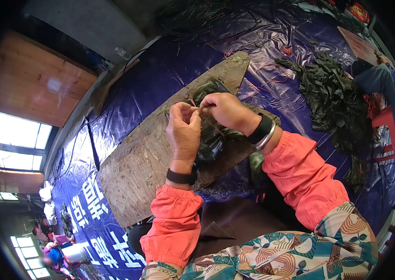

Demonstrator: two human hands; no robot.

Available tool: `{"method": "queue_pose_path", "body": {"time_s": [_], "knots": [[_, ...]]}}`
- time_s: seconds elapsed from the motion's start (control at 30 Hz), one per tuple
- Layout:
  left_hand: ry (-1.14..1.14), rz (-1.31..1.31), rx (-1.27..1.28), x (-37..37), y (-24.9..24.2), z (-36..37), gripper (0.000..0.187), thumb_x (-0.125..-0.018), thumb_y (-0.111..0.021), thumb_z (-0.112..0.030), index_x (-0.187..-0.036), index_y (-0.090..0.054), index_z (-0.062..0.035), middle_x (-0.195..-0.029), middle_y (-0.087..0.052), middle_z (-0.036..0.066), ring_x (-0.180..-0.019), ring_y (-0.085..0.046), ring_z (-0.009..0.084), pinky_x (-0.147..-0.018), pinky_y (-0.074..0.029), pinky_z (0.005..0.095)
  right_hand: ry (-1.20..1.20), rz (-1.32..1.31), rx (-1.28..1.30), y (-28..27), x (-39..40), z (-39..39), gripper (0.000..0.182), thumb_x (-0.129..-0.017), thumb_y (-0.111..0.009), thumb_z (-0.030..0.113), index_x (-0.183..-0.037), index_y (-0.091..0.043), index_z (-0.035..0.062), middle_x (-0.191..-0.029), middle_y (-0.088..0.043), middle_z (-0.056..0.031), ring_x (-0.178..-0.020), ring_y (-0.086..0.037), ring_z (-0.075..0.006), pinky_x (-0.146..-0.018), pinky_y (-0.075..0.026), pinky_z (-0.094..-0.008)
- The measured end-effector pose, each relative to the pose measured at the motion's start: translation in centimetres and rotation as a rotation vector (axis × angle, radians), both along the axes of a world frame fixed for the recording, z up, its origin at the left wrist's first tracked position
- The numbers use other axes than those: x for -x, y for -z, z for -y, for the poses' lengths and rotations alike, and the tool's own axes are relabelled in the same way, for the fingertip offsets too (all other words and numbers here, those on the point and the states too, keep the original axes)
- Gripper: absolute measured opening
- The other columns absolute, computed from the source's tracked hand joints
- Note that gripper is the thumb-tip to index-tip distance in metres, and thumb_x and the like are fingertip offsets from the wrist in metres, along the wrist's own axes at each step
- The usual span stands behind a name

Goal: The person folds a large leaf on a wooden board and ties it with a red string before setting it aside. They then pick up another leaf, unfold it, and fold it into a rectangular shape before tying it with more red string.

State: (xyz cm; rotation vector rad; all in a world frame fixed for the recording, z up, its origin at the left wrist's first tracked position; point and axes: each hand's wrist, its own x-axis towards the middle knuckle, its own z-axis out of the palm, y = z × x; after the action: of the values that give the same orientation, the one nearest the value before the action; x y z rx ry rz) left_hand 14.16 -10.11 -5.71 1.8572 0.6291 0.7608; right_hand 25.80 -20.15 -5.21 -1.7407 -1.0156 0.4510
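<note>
My left hand (183, 130) and my right hand (227, 111) meet fingertip to fingertip. Both are closed in a pinch on a thin reddish string (192, 101), most of which the fingers hide. Just below them is a bundle of dark, glossy green leaves (211, 149), partly covered by my hands. Another stretch of reddish string (217, 131) crosses the leaves. The bundle lies on a worn wooden board (136, 158) scattered with small plant bits.
A blue tarpaulin (127, 109) with white lettering spreads under the board. At right lie a large heap of dark leaves (328, 93) and a red plastic stool (388, 133), with a person's dark-clothed leg (379, 81) beside it. Another person (57, 254) is at lower left near a white bucket (75, 252).
</note>
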Motion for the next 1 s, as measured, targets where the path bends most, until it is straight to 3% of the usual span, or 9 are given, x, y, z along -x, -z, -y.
{"method": "queue_pose_path", "body": {"time_s": [0.07,0.13,0.17,0.23,0.47,0.57,0.8,0.87,1.0], "knots": [[0.022,-0.038,-0.118,0.2,-0.3,0.2,0.016,-0.085,-0.065,0.000,-0.099,-0.057,-0.0041,-0.091,-0.061,0.003,-0.070,-0.058,0.0085,-0.060,-0.050,0.0199,-0.030,-0.178,0.022,0.1,-0.3,0.1,0.008,-0.086,-0.062,0.008,-0.083,-0.068,0.0041,-0.081,-0.066,-0.0098,-0.072,-0.063,-0.0205,-0.067,-0.051,-0.0339],[0.016,-0.013,-0.245,0.3,-0.9,0.4,0.013,-0.084,-0.066,0.000,-0.095,-0.060,-0.0040,-0.091,-0.060,0.003,-0.071,-0.057,0.0088,-0.062,-0.049,0.0209,-0.175,-1.014,-0.054,0.5,-1.2,0.2,0.008,-0.090,-0.059,0.007,-0.089,-0.067,0.0044,-0.081,-0.065,-0.0032,-0.072,-0.061,-0.0119,-0.065,-0.051,-0.0271],[0.010,0.013,-0.371,0.3,-1.2,0.4,0.009,-0.084,-0.067,0.000,-0.091,-0.062,-0.0038,-0.092,-0.059,0.002,-0.072,-0.057,0.0091,-0.064,-0.048,0.0218,-0.176,-1.014,-0.055,0.8,-1.2,0.2,0.008,-0.090,-0.059,0.007,-0.089,-0.067,0.0044,-0.081,-0.065,-0.0032,-0.072,-0.061,-0.0119,-0.065,-0.051,-0.0271],[0.023,0.027,-0.363,0.4,-1.3,0.6,0.009,-0.083,-0.067,0.000,-0.091,-0.064,-0.0035,-0.093,-0.058,0.003,-0.073,-0.056,0.0095,-0.065,-0.048,0.0227,-0.182,-1.176,-0.068,0.8,-1.1,0.2,0.009,-0.092,-0.057,0.005,-0.095,-0.065,0.0046,-0.083,-0.064,0.0009,-0.072,-0.060,-0.0085,-0.065,-0.051,-0.0234],[0.001,0.022,-0.355,0.9,-1.2,0.4,0.008,-0.083,-0.071,-0.007,-0.089,-0.068,-0.0032,-0.086,-0.060,0.003,-0.074,-0.057,0.0115,-0.066,-0.046,0.0243,-0.204,-1.139,-0.059,0.6,-1.3,0.4,0.011,-0.091,-0.056,0.004,-0.097,-0.066,0.0042,-0.083,-0.064,0.0002,-0.070,-0.058,-0.0080,-0.064,-0.050,-0.0231],[-0.045,-0.012,-0.359,1.1,-1.3,0.3,0.007,-0.080,-0.073,-0.009,-0.082,-0.068,-0.0036,-0.079,-0.059,0.006,-0.070,-0.056,0.0170,-0.063,-0.047,0.0293,-0.237,-1.007,-0.065,0.1,-0.9,0.4,0.012,-0.092,-0.058,0.006,-0.100,-0.066,0.0015,-0.086,-0.064,0.0000,-0.073,-0.058,-0.0067,-0.064,-0.047,-0.0207],[0.034,-0.052,-0.297,2.2,-1.1,-0.5,0.011,-0.083,-0.072,-0.011,-0.082,-0.066,-0.0020,-0.077,-0.057,0.004,-0.065,-0.054,0.0143,-0.058,-0.045,0.0278,-0.086,-0.464,-0.014,-1.4,-0.5,0.9,0.012,-0.086,-0.060,0.000,-0.096,-0.067,0.0024,-0.084,-0.065,-0.0006,-0.073,-0.056,-0.0060,-0.063,-0.046,-0.0217],[0.092,-0.151,0.228,2.7,-1.6,-0.6,0.013,-0.087,-0.069,-0.014,-0.086,-0.065,-0.0015,-0.075,-0.056,0.000,-0.058,-0.051,0.0089,-0.052,-0.042,0.0232,-0.034,-0.370,-0.008,-1.2,-0.7,0.9,0.012,-0.083,-0.061,-0.001,-0.094,-0.066,0.0013,-0.084,-0.065,-0.0016,-0.073,-0.057,-0.0077,-0.064,-0.047,-0.0228],[0.179,-0.111,0.467,3.1,-1.8,-0.9,0.015,-0.090,-0.065,-0.016,-0.090,-0.064,-0.0015,-0.073,-0.055,-0.003,-0.054,-0.047,0.0050,-0.049,-0.038,0.0195,0.011,-0.259,-0.050,0.1,-0.9,0.5,0.013,-0.081,-0.062,-0.001,-0.093,-0.065,0.0010,-0.083,-0.064,-0.0019,-0.074,-0.058,-0.0092,-0.066,-0.048,-0.0242]]}}
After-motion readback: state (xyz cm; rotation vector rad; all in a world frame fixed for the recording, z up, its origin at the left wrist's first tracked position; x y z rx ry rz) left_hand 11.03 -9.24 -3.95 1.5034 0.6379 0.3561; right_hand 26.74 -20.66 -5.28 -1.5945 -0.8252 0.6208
